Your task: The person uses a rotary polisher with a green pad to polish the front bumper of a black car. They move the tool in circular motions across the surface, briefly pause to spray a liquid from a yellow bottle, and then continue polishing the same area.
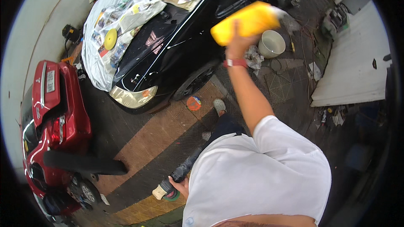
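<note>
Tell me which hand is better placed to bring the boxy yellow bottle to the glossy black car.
Probably right: the right hand holds the bottle up toward the car, while the left hand is low, gripping a black, cream-headed polisher.

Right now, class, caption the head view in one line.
Near a partly covered black car, the right grip holds up a yellow container, the left grip a power tool.
</note>
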`<state>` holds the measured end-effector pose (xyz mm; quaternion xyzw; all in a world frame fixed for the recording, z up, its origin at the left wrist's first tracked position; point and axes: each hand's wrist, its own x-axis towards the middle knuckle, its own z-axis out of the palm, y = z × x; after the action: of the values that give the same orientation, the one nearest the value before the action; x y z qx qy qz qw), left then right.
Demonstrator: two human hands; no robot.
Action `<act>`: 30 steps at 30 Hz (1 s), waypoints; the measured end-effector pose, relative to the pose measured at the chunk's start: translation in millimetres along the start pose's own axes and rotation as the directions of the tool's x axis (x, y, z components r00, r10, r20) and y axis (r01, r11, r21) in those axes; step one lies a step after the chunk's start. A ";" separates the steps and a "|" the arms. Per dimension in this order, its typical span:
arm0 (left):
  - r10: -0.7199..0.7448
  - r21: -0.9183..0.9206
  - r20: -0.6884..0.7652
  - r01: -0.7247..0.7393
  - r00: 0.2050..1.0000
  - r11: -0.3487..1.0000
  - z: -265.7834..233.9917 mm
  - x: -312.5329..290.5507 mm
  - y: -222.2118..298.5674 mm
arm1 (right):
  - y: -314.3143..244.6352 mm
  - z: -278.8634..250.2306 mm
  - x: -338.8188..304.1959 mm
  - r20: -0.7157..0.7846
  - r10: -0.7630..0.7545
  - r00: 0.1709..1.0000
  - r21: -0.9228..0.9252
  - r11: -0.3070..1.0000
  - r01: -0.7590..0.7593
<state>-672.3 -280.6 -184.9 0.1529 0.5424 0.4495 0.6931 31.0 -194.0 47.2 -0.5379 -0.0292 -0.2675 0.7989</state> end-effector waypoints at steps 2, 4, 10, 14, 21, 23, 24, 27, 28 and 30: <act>-0.002 0.027 0.065 0.001 0.998 1.000 -7.9 9.9 7.4 | 52.7 9.2 -12.9 0.541 0.616 0.573 -0.120 0.731 -0.672; -0.031 0.023 0.112 0.028 0.993 0.999 -2.0 17.3 8.7 | 98.0 -13.8 -44.1 0.530 0.812 0.243 -0.430 0.504 -0.749; -0.207 -0.258 -0.102 0.175 0.973 0.950 72.3 -17.9 28.4 | 38.8 -81.2 -70.3 0.346 0.698 0.627 0.007 0.667 -0.745; -0.235 0.024 -0.094 0.239 0.967 0.971 77.7 -32.9 31.3 | 24.0 -76.5 -26.3 -0.223 0.435 0.872 0.192 0.897 -0.398; -0.207 0.205 -0.160 0.237 0.965 0.950 94.2 -29.4 45.8 | 125.0 -91.2 -21.4 0.410 0.878 0.245 -0.320 0.390 -0.864; -0.208 0.138 -0.154 0.229 0.966 0.963 78.4 -24.2 40.3 | 116.7 -118.1 -31.4 0.334 0.840 0.427 -0.064 0.472 -0.879; -0.164 0.144 -0.181 0.191 0.970 0.971 99.3 -33.1 38.1 | 108.6 -131.1 -29.9 0.224 0.790 0.571 -0.024 0.590 -0.807; -0.163 0.107 -0.212 0.189 0.964 0.976 107.2 -39.2 44.1 | 90.0 -133.7 -6.6 -0.208 0.549 0.810 0.286 0.826 -0.486; -0.203 0.099 -0.217 0.228 0.955 0.968 106.5 -37.4 45.1 | 87.0 -118.2 5.3 -0.327 0.488 0.809 0.297 0.866 -0.402; -0.304 0.064 -0.191 0.321 0.933 0.945 92.7 -28.0 49.0 | 122.3 -106.3 32.6 -0.251 0.503 0.827 0.278 0.856 -0.436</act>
<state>-612.4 -250.2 -99.6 0.0564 0.6403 0.3194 0.6963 89.4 -266.0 -89.7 -0.3920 0.2044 -0.1393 0.8861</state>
